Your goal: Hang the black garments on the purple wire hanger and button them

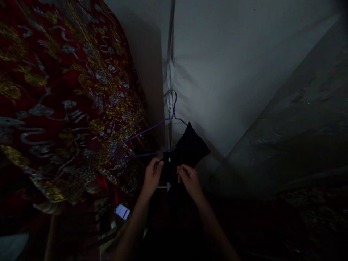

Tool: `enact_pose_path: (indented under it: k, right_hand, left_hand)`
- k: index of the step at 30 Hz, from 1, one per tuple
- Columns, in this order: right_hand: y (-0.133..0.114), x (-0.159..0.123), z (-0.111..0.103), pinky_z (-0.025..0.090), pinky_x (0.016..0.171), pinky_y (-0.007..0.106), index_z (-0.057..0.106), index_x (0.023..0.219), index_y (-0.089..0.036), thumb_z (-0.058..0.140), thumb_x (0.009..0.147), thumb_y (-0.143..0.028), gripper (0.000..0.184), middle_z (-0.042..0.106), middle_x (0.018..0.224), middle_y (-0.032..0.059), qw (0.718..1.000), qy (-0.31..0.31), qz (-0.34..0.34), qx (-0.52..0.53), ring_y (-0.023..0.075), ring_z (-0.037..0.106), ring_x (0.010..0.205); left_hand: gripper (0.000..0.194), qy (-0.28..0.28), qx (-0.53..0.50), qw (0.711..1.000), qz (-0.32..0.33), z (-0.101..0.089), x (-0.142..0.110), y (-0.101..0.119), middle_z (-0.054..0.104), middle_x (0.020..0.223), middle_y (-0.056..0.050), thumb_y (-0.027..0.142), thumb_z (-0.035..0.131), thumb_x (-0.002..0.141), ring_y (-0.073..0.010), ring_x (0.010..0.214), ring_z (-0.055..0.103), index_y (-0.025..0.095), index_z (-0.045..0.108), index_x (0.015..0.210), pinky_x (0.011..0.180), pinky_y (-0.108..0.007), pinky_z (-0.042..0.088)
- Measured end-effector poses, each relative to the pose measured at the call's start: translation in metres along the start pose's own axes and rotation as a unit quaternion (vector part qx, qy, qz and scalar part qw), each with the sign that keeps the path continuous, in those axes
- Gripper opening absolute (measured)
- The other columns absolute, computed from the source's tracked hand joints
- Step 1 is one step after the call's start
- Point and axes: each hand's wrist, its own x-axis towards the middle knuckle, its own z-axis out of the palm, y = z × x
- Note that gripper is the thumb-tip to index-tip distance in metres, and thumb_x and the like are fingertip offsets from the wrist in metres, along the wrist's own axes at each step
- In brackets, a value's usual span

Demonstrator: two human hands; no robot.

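A purple wire hanger (141, 133) hangs by its hook from a white fitting at the wall corner. Over its right shoulder drapes a dark garment (193, 145), while the left end of the hanger is bare. My left hand (153, 172) pinches the garment's left edge between thumb and fingers. On the other side, my right hand (188, 175) has its fingers curled closed on the dark cloth. A small white tag (169, 160) shows between the hands. Dim light hides the garment's lower part and its exact kind.
A red cloth with gold and silver embroidery (81, 90) fills the left side, close to the hanger. Pale wall (231, 65) stands behind and to the right. Below left, a lit phone (122, 211) lies near a wooden frame. A translucent sheet (293, 127) covers the right.
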Motion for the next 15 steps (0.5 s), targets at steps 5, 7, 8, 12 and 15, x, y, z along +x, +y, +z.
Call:
enact_pose_path:
  k: [5, 7, 8, 12, 15]
  right_hand:
    - [0.004, -0.012, -0.016, 0.05, 0.078, 0.03, 0.065, 0.089, -0.02, 0.055, 0.09, -0.052, 0.034, 0.069, 0.088, 0.0052, 0.998, -0.033, -0.047, -0.014, 0.0209, 0.064, 0.085]
    - [-0.001, -0.019, -0.018, 0.048, 0.094, 0.033, 0.064, 0.109, -0.02, 0.058, 0.089, -0.046, 0.033, 0.069, 0.109, 0.0074, 0.994, -0.071, -0.081, 0.009, 0.0232, 0.063, 0.104]
    - [-0.004, -0.021, -0.018, 0.046, 0.098, 0.035, 0.062, 0.115, -0.021, 0.061, 0.088, -0.043, 0.035, 0.068, 0.116, 0.0079, 0.992, -0.083, -0.092, 0.016, 0.0237, 0.062, 0.109]
    - [-0.02, -0.02, -0.021, 0.046, 0.099, 0.037, 0.062, 0.117, -0.022, 0.056, 0.087, -0.03, 0.033, 0.068, 0.117, 0.0064, 0.985, -0.141, -0.093, 0.025, 0.0234, 0.062, 0.109]
    - [-0.037, -0.01, -0.03, 0.047, 0.094, 0.035, 0.067, 0.104, -0.022, 0.051, 0.078, -0.018, 0.03, 0.07, 0.105, 0.0031, 0.964, -0.24, -0.116, -0.008, 0.0223, 0.063, 0.102]
  left_hand:
    - [0.029, -0.03, -0.07, 0.997, 0.003, 0.021, -0.022, 0.036, 0.064, 0.082, -0.002, 0.048, 0.059, 0.089, -0.0165, 0.076, 0.059, 0.019, 0.064, 0.091, 0.071, -0.026, 0.047]
    - [0.027, -0.051, -0.058, 0.996, 0.04, 0.029, -0.028, 0.044, 0.065, 0.085, -0.004, 0.046, 0.06, 0.089, -0.0185, 0.082, 0.061, 0.019, 0.066, 0.09, 0.077, -0.028, 0.049]
    - [0.026, -0.056, -0.052, 0.995, 0.06, 0.032, -0.03, 0.046, 0.066, 0.088, -0.004, 0.045, 0.06, 0.089, -0.0195, 0.086, 0.061, 0.019, 0.067, 0.09, 0.08, -0.028, 0.049]
    - [0.025, -0.037, -0.037, 0.993, 0.101, 0.036, -0.035, 0.044, 0.065, 0.104, -0.008, 0.043, 0.059, 0.092, -0.0227, 0.105, 0.06, 0.02, 0.067, 0.095, 0.096, -0.033, 0.047]
    - [0.032, -0.063, -0.028, 0.995, 0.077, 0.027, -0.041, 0.03, 0.066, 0.114, -0.009, 0.044, 0.046, 0.098, -0.0221, 0.112, 0.06, 0.022, 0.065, 0.112, 0.101, -0.035, 0.046]
